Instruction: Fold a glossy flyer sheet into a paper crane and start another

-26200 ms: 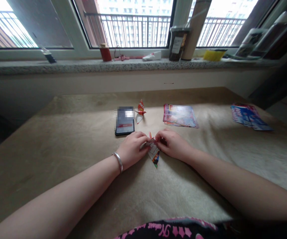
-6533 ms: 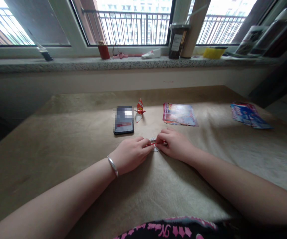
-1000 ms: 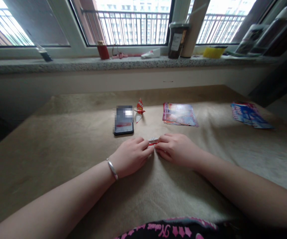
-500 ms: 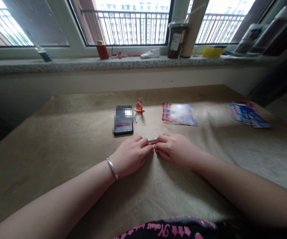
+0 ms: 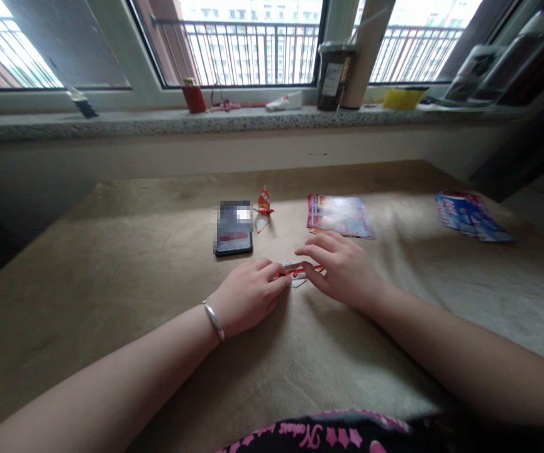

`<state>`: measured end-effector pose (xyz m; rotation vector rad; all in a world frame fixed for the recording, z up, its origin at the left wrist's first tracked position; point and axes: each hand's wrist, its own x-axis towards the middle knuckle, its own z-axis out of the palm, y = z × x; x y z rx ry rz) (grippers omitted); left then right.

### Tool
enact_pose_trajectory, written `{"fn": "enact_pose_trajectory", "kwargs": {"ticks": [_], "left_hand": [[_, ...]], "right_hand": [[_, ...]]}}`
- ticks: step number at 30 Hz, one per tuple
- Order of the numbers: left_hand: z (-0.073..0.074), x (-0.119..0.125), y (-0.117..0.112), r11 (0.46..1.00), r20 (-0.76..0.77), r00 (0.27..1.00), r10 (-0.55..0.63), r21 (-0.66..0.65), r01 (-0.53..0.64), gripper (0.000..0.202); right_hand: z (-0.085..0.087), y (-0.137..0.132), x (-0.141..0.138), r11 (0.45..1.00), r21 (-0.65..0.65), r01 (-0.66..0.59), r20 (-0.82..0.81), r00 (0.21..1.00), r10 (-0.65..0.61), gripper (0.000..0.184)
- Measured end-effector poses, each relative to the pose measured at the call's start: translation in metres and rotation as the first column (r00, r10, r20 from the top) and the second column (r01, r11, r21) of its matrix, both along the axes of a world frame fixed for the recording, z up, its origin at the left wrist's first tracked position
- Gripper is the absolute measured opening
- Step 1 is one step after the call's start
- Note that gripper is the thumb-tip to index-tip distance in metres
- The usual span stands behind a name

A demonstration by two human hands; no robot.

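Note:
A small folded piece of coloured paper (image 5: 299, 273) lies on the tan table cover (image 5: 111, 264) between my hands. My left hand (image 5: 250, 294), with a silver bangle at the wrist, is curled and pinches the paper's left end against the cover. My right hand (image 5: 342, 267) rests over the paper's right end with its fingers stretched out and slightly apart, thumb and forefinger on either side of the paper. Most of the paper is hidden under my fingers.
A dark phone (image 5: 234, 228) lies just beyond my left hand, with a finished red paper crane (image 5: 264, 207) next to it. A stack of printed sheets (image 5: 340, 216) sits beyond my right hand, another (image 5: 473, 216) at far right. The windowsill (image 5: 158, 123) holds several containers.
My right hand has spread its fingers and slid slightly right, uncovering more of the folded paper. My left hand keeps its pinch in the same place.

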<state>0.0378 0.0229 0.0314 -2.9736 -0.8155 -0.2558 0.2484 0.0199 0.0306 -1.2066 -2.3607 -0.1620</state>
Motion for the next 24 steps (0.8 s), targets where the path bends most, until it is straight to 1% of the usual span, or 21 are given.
{"fn": "enact_pose_trajectory", "kwargs": {"ticks": [3, 6, 10, 13, 15, 17, 20, 24], "left_hand": [[-0.001, 0.000, 0.001, 1.000, -0.001, 1.000, 0.007, -0.015, -0.007, 0.031], [-0.003, 0.000, 0.002, 0.999, 0.006, 1.000, 0.012, -0.031, -0.012, 0.032], [-0.007, 0.000, 0.003, 0.999, 0.103, 0.994, 0.048, -0.011, -0.048, 0.036], [-0.009, -0.001, 0.003, 0.992, 0.182, 0.976, 0.121, 0.025, -0.127, 0.042], [-0.010, -0.002, 0.004, 0.984, 0.195, 0.966, 0.172, 0.017, -0.179, 0.040], [-0.011, -0.002, 0.005, 0.980, 0.177, 0.964, 0.199, -0.007, -0.201, 0.032], [-0.011, -0.002, 0.006, 0.981, 0.152, 0.969, 0.194, -0.042, -0.190, 0.023], [-0.011, -0.001, 0.008, 0.987, 0.193, 0.969, 0.155, -0.083, -0.141, 0.022]], "right_hand": [[-0.007, 0.006, 0.002, 0.997, -0.067, 0.034, 0.020, 0.999, -0.033, 0.031], [-0.015, 0.012, 0.003, 0.982, -0.188, -0.014, 0.078, 0.997, 0.029, 0.033], [-0.019, 0.014, 0.002, 0.980, -0.196, -0.038, 0.056, 0.997, 0.050, 0.031], [-0.017, 0.012, 0.001, 0.979, -0.188, -0.082, 0.022, 0.996, 0.087, 0.026], [-0.015, 0.010, -0.001, 0.974, -0.197, -0.109, -0.003, 0.994, 0.110, 0.023], [-0.014, 0.009, -0.002, 0.969, -0.212, -0.129, -0.027, 0.992, 0.126, 0.021], [-0.015, 0.008, -0.003, 0.963, -0.228, -0.142, -0.069, 0.989, 0.129, 0.019], [-0.018, 0.008, -0.003, 0.958, -0.252, -0.137, -0.113, 0.987, 0.112, 0.023]]}}
